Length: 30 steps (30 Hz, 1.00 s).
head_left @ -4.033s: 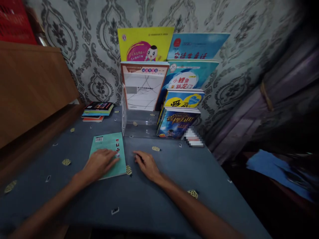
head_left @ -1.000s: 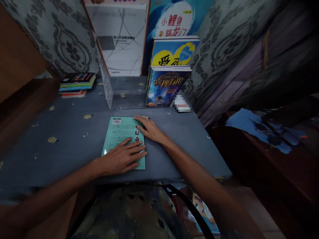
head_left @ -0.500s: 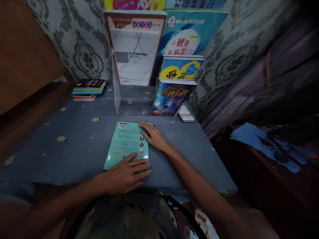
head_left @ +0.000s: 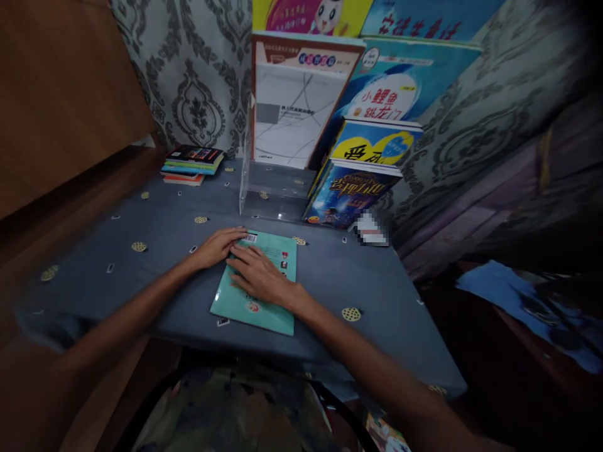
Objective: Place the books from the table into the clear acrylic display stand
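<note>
A thin teal book (head_left: 273, 317) lies on the cloth-covered table, with a barcode at its top left corner and small pictures down its right side. My left hand (head_left: 217, 247) rests at the book's upper left edge, fingers stretched toward the barcode. Across the middle of the cover lies my right hand (head_left: 258, 274), flat with its fingers pointing up and left. Its fingertips come close to my left hand; whether they touch is hard to tell. Part of the cover's print is hidden under the hands.
Beyond the book stands a clear acrylic rack (head_left: 273, 204) with several books on its tiers, among them a dark blue book (head_left: 342, 198) at the front right. A small stack of books (head_left: 193, 164) sits at the back left. A blurred white item (head_left: 372, 229) is right of the rack.
My left hand has moved from the book's lower part to its upper left edge. My right hand has shifted from the upper right edge onto the cover's middle. The view has turned slightly left.
</note>
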### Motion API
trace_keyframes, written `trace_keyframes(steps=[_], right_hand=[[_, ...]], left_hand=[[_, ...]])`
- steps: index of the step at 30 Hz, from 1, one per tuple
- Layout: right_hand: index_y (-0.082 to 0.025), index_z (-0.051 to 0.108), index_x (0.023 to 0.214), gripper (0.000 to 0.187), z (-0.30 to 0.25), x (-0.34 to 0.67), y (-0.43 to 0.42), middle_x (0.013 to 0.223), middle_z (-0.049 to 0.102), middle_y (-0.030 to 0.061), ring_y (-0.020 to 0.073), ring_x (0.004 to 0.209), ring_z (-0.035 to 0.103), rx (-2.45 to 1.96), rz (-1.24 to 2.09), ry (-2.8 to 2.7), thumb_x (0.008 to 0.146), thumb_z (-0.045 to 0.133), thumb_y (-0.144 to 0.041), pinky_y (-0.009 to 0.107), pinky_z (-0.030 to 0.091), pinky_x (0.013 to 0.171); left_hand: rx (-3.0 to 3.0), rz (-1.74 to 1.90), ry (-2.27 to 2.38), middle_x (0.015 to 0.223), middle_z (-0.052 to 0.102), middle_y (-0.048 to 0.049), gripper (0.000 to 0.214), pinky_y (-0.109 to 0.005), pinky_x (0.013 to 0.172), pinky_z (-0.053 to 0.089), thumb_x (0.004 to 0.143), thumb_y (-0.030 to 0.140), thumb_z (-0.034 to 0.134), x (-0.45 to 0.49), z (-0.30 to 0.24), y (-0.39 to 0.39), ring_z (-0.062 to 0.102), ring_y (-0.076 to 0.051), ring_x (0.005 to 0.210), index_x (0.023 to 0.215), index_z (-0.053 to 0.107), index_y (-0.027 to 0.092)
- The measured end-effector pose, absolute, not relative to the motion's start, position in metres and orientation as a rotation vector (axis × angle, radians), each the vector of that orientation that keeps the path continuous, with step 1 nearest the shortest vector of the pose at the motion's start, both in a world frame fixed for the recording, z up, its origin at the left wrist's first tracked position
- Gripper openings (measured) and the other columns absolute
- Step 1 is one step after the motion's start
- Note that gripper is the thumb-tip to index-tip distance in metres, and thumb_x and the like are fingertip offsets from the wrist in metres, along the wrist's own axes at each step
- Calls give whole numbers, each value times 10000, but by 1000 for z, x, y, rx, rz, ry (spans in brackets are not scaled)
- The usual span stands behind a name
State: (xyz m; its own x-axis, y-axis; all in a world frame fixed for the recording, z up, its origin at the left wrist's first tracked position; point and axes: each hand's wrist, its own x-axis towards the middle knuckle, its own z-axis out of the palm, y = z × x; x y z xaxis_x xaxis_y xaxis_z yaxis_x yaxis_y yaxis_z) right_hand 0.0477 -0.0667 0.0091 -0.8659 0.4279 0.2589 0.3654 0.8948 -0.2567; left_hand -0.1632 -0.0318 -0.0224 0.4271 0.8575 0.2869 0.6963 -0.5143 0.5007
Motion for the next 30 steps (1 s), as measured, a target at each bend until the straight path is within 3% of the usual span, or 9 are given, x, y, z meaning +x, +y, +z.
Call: trace_keyframes(steps=[7, 12, 14, 16, 21, 25, 30], right_hand=[[-164, 560, 1393, 394, 2, 64, -68, 1466, 560, 156, 250, 1447, 431, -714, 389, -2726, 1019, 501, -273, 509, 283, 1226], [-170, 588, 1368, 393, -9, 112, -28, 1473, 546, 184, 300, 1400, 480, -1196, 336, -2471, 1009, 488, -294, 564, 330, 1178], [-165, 611, 1345, 392, -17, 126, -15, 1428, 586, 183, 305, 1348, 529, -1257, 347, -2387, 999, 493, -310, 533, 404, 1130], [-167, 632, 1323, 389, -25, 133, -8, 1379, 626, 171, 299, 1301, 563, -1222, 353, -2333, 991, 493, -315, 510, 439, 1101], [-151, 685, 1247, 367, -28, 135, -6, 1263, 692, 164, 294, 1196, 609, -1164, 383, -2228, 970, 487, -288, 493, 460, 1065], [-183, 707, 1196, 336, -23, 136, -9, 1166, 736, 118, 272, 1105, 645, -1216, 414, -2157, 950, 487, -246, 459, 486, 1017], [-190, 706, 1192, 327, -20, 141, -10, 1108, 762, 96, 255, 1035, 690, -1329, 506, -2023, 943, 503, -246, 421, 525, 965]], left_hand=[[2406, 704, 1422, 1452, 591, -95, 437, -463, 1161, 409, 1012, 283, 343, -163, -19, -43, 516, -222, 1380, 1345, 611, 193], [2579, 494, 1559, 1483, 546, -128, 418, -564, 1163, 366, 1030, 392, 418, -122, 5, -110, 445, -313, 1423, 1365, 588, 210], [2705, 387, 1288, 1553, 471, -124, 521, -562, 1176, 353, 1011, 469, 473, -100, 9, -145, 419, -323, 1444, 1478, 471, 240], [2805, 278, 1087, 1627, 347, -116, 735, -676, 1176, 276, 911, 614, 584, -85, 7, -166, 304, -418, 1491, 1534, 389, 277], [2834, 163, 1009, 1622, 364, -61, 742, -599, 1240, 165, 958, 599, 511, -108, 3, -141, 273, -322, 1523, 1594, 241, 327], [2820, 32, 970, 1649, 304, -52, 794, -547, 1251, 127, 887, 693, 547, -153, 17, -100, 205, -309, 1546, 1570, 293, 377], [2658, -99, 1093, 1655, 291, -54, 712, -529, 1221, 224, 928, 663, 520, -176, 50, -92, 277, -317, 1523, 1557, 319, 396]])
